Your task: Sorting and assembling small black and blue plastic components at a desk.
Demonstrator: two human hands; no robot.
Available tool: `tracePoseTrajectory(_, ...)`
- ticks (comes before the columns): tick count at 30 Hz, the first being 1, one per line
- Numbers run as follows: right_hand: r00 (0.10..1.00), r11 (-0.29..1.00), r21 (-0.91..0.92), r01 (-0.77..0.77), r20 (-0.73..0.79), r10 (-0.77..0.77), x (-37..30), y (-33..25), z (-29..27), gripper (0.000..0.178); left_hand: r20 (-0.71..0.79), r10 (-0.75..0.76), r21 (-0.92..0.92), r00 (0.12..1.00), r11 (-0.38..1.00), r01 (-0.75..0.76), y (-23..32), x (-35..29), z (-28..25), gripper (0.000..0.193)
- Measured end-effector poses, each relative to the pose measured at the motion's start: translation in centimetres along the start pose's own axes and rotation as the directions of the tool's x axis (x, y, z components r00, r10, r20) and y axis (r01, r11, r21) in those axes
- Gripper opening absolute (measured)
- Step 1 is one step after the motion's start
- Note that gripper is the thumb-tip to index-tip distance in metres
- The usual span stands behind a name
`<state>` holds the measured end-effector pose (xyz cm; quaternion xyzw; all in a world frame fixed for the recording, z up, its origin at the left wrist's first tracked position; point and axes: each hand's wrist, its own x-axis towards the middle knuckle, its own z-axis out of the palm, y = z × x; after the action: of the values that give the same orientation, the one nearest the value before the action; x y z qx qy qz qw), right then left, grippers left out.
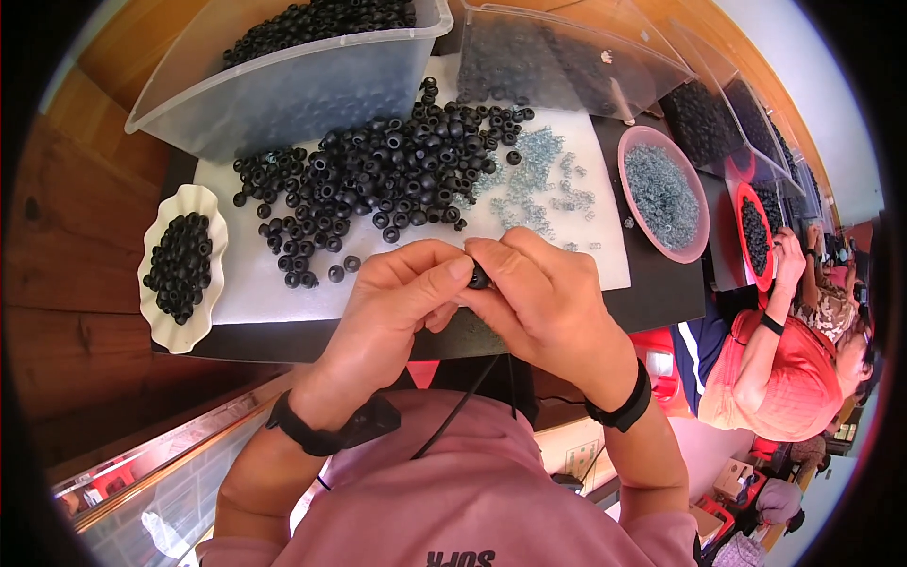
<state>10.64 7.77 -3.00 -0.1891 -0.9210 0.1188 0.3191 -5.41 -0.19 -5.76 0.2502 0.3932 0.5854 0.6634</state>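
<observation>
Close together above the table's near edge, my left hand (pixel 402 283) and my right hand (pixel 548 293) pinch one small black bead-like piece (pixel 479 277) between their fingertips. Fingers cover most of it, so whether anything else is in the pinch cannot be seen. Just beyond my hands lies a heap of black round pieces with holes (pixel 378 175) on a white foam sheet (pixel 605 250). To its right, small clear bluish pieces (pixel 529 189) are scattered on the same sheet.
A scalloped cream dish (pixel 219 213) of black pieces stands left. Behind are a large clear bin (pixel 312 85) and another clear bin (pixel 567 57). A pink bowl (pixel 701 203) holds clear bluish pieces. At right, a person in orange (pixel 784 378) reaches to a red basket (pixel 742 222).
</observation>
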Motion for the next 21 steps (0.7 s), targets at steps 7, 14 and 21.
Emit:
tracePoseTrajectory(7,1.0,0.999,0.043,0.01,0.002,-0.01,0.0,0.3,-0.7,0.02,0.034,-0.047,0.0,0.998,0.999,0.047,0.2,0.1,0.1,0.022)
tracePoseTrajectory(14,0.988,0.988,-0.096,-0.119,0.091,0.128,1.2,-0.2,-5.4,0.024,-0.025,0.209,0.365,0.978,0.912,-0.186,2.8,-1.9,0.4,0.025)
tracePoseTrajectory(21,0.897,0.91,0.007,-0.415,-0.164,0.41,11.6,6.9,-10.0,0.03,0.642,0.443,-0.009,0.625,0.82,-0.572,7.1,-5.5,4.5,0.024)
